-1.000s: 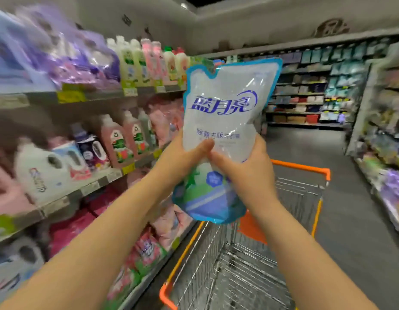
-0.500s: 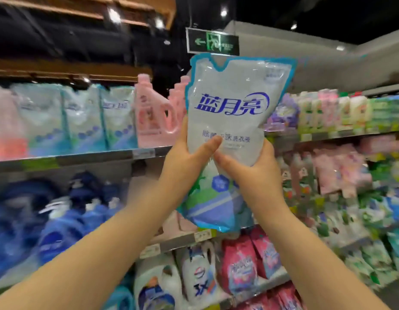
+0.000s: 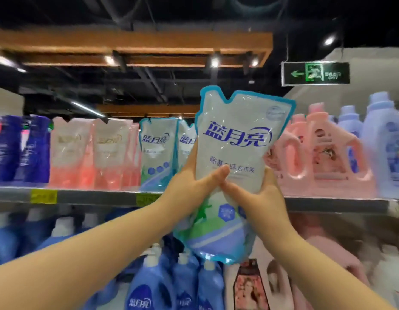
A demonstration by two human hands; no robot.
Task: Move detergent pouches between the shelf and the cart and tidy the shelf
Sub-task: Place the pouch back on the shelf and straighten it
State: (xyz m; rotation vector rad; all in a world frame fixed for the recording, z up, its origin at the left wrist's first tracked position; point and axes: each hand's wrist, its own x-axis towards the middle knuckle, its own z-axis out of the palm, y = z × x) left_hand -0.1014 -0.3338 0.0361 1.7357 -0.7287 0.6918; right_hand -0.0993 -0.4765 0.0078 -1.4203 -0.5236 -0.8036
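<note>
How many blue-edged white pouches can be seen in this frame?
3. The held pouch is in the left hand and right hand; the second pouch and the half-covered third pouch stand on the shelf left of it. More may hide behind.

Place: a shop's laundry aisle.
Evidence: stocked shelf point(image 3: 93, 195) with yellow price tags point(image 3: 43, 196) at 9 o'clock; exit sign point(image 3: 315, 73) hung at 1 o'clock.

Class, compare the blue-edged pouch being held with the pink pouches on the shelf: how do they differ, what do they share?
The blue-edged plastic pouch has a green-and-blue base; the pink plastic pouches fade to pink. The blue-edged pouch is gripped by the left hand and right hand in mid-air; the pink pouches stand on the grey shelf. Both have notched tops.
</note>
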